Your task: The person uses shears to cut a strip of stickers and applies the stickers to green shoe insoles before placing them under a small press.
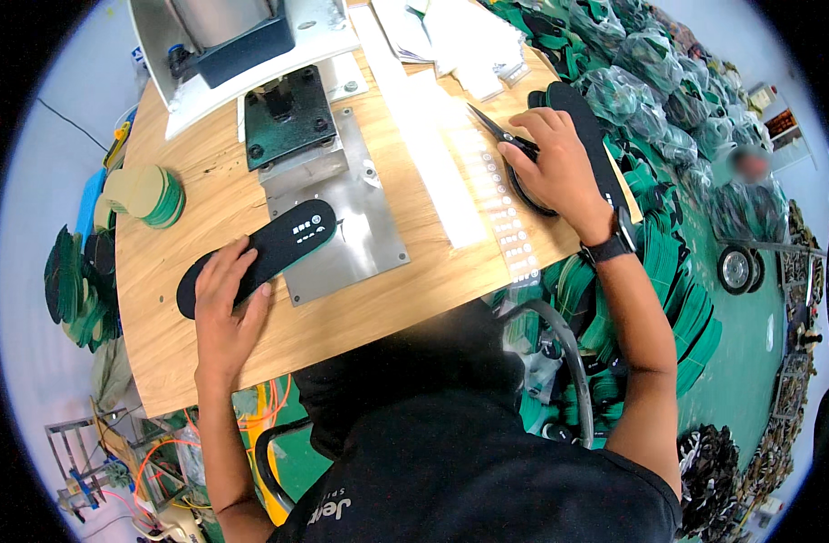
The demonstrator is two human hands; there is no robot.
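Two hands are at work on my wooden table (pixel 206 208). My left hand (pixel 226 303) lies flat on the heel end of a black insole (pixel 278 242), fingers spread and pressing down, not curled around it. The insole has small white marks near its toe, and that end rests on a shiny metal plate (pixel 369 226) under a dark press block (pixel 287 113). My right hand (pixel 559 167) rests on black scissors (pixel 505 138), its fingers bent over the handles. More black insoles (pixel 586 118) lie just under that hand. A long white strip (pixel 432 154) with round stickers lies between my hands. A stack of green and tan insoles (pixel 152 195) sits at the far left.
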